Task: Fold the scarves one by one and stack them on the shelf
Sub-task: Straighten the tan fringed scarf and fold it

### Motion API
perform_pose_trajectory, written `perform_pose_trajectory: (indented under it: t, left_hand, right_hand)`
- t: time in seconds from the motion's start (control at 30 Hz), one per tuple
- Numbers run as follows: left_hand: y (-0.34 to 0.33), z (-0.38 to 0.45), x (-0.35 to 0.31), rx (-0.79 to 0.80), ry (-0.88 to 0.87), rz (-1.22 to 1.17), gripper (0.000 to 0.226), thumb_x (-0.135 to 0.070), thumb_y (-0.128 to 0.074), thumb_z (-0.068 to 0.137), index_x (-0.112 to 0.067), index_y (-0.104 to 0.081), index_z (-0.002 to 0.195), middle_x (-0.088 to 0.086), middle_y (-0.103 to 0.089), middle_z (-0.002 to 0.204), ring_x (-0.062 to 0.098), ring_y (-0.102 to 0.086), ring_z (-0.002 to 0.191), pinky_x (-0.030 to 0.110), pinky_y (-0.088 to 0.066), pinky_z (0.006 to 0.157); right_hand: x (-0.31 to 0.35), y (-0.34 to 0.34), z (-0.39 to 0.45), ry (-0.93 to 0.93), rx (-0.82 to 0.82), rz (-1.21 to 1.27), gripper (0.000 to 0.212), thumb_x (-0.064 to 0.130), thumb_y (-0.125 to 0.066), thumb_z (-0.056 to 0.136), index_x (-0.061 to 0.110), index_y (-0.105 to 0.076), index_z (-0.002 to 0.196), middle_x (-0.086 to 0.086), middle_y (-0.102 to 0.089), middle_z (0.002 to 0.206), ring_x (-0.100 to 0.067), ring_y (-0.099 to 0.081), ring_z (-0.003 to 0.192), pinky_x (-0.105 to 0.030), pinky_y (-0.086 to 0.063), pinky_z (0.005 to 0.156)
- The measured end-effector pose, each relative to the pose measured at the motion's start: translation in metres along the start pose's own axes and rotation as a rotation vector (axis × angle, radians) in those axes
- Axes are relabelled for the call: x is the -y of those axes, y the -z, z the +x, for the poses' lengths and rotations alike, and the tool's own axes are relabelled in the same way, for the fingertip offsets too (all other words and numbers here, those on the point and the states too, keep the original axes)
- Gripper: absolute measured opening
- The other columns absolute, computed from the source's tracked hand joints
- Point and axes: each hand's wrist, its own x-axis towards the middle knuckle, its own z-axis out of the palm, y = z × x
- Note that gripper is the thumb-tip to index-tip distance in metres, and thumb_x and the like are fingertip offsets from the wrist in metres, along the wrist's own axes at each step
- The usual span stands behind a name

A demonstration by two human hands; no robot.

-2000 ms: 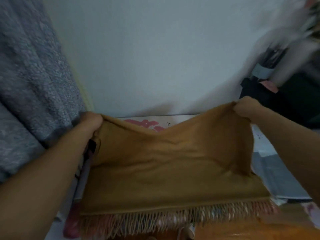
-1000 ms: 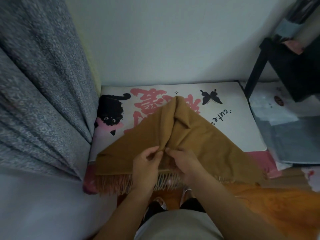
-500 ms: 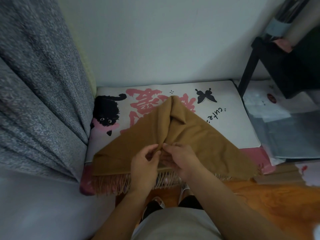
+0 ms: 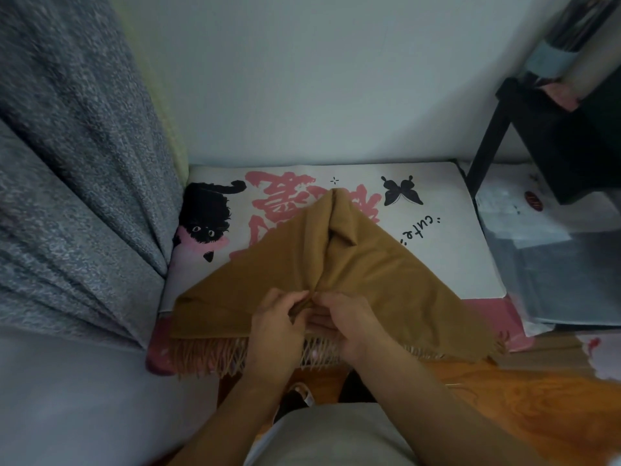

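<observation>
Left hand (image 4: 275, 326) and right hand (image 4: 349, 322), fingers curled and meeting, pinch the gathered middle of a brown scarf (image 4: 376, 280) draped over a printed cushion (image 4: 447, 237), fringe partly hidden beneath both wrists.

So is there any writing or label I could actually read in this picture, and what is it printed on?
"cute", with dots before and after it, upside down from this view: handwritten-style black print on the white cushion.
Large pink brush characters on the same cushion: partly covered by the tan scarf, not readable.
Round dark red sticker on the white paper at right: too small and blurred to read.
</observation>
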Motion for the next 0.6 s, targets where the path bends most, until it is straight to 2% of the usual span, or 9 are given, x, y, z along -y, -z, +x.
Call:
perform_pose_trajectory:
  t: [0.13, 0.2, 0.27, 0.3, 0.37, 0.4, 0.47, 0.53, 0.6]
  left_hand:
    - [-0.005, -0.005, 0.007, -0.055, 0.013, 0.044, 0.023, -0.008, -0.073, 0.090, -0.015, -0.077, 0.112, -0.012, -0.060, 0.095, -0.015, -0.055, 0.094, -0.004, -0.036, 0.079]
    - [-0.010, -0.010, 0.010, -0.090, 0.019, 0.063, 0.021, -0.007, -0.072, 0.091, -0.014, -0.077, 0.110, -0.008, -0.064, 0.095, -0.006, -0.058, 0.090, -0.002, -0.038, 0.080]
    - [-0.015, -0.015, 0.009, -0.113, 0.032, 0.129, 0.022, -0.007, -0.070, 0.092, -0.013, -0.076, 0.113, -0.003, -0.066, 0.099, 0.000, -0.059, 0.089, 0.003, -0.040, 0.080]
    - [-0.018, -0.018, 0.010, -0.122, 0.024, 0.169, 0.024, -0.006, -0.070, 0.092, -0.012, -0.075, 0.115, 0.000, -0.068, 0.101, 0.006, -0.062, 0.090, 0.008, -0.043, 0.080]
    - [-0.025, -0.021, 0.009, -0.144, -0.001, 0.222, 0.026, -0.005, -0.070, 0.093, -0.011, -0.073, 0.118, 0.004, -0.070, 0.108, 0.015, -0.066, 0.095, 0.017, -0.048, 0.082]
    - [-0.028, -0.022, 0.005, -0.159, -0.002, 0.231, 0.025, -0.007, -0.068, 0.094, -0.011, -0.072, 0.118, 0.004, -0.070, 0.110, 0.016, -0.066, 0.096, 0.019, -0.049, 0.083]
    - [-0.033, -0.023, -0.005, -0.193, 0.002, 0.265, 0.022, -0.010, -0.064, 0.091, -0.012, -0.072, 0.112, 0.003, -0.069, 0.105, 0.016, -0.065, 0.091, 0.017, -0.046, 0.079]
    - [-0.038, -0.024, -0.017, -0.226, 0.011, 0.294, 0.015, -0.007, -0.064, 0.089, -0.013, -0.069, 0.102, 0.001, -0.064, 0.094, 0.016, -0.060, 0.081, 0.018, -0.043, 0.071]
    - [-0.041, -0.022, -0.025, -0.249, 0.001, 0.313, 0.010, -0.006, -0.057, 0.092, -0.014, -0.063, 0.093, 0.000, -0.058, 0.086, 0.017, -0.054, 0.073, 0.025, -0.042, 0.062]
  right_hand:
    - [0.014, 0.018, 0.006, -0.140, 0.149, -0.171, 0.026, 0.019, -0.062, 0.096, 0.000, -0.073, 0.110, -0.017, -0.075, 0.102, -0.030, -0.072, 0.101, -0.043, -0.055, 0.097]
    - [0.033, 0.028, 0.012, -0.073, 0.110, -0.398, 0.022, 0.023, -0.063, 0.094, 0.007, -0.073, 0.106, -0.012, -0.076, 0.100, -0.027, -0.072, 0.096, -0.041, -0.057, 0.093]
    - [0.057, 0.036, 0.033, 0.278, -0.140, -0.772, 0.024, 0.025, -0.063, 0.090, 0.012, -0.064, 0.110, -0.007, -0.070, 0.100, -0.026, -0.067, 0.090, -0.037, -0.057, 0.080]
    - [0.070, 0.037, 0.046, 0.524, -0.261, -0.989, 0.031, 0.028, -0.062, 0.090, 0.013, -0.057, 0.117, -0.005, -0.064, 0.108, -0.026, -0.062, 0.097, -0.037, -0.055, 0.083]
    - [0.093, 0.030, 0.079, 0.841, -0.306, -1.410, 0.056, 0.031, -0.062, 0.089, 0.011, -0.042, 0.137, -0.012, -0.046, 0.139, -0.033, -0.044, 0.127, -0.045, -0.042, 0.109]
    - [0.103, 0.023, 0.096, 0.832, -0.266, -1.630, 0.064, 0.031, -0.062, 0.088, 0.010, -0.036, 0.143, -0.015, -0.036, 0.149, -0.037, -0.032, 0.137, -0.048, -0.030, 0.118]
    - [0.112, 0.007, 0.128, 0.711, -0.216, -2.006, 0.070, 0.030, -0.061, 0.088, 0.008, -0.034, 0.148, -0.018, -0.031, 0.152, -0.040, -0.021, 0.144, -0.054, -0.018, 0.121]
    - [0.117, -0.002, 0.152, 0.671, -0.226, -2.234, 0.069, 0.031, -0.060, 0.088, 0.005, -0.037, 0.148, -0.019, -0.039, 0.148, -0.042, -0.028, 0.141, -0.057, -0.021, 0.119]
    - [0.123, -0.005, 0.168, 0.748, -0.251, -2.345, 0.063, 0.030, -0.060, 0.089, 0.005, -0.043, 0.144, -0.019, -0.047, 0.142, -0.040, -0.040, 0.133, -0.056, -0.029, 0.116]
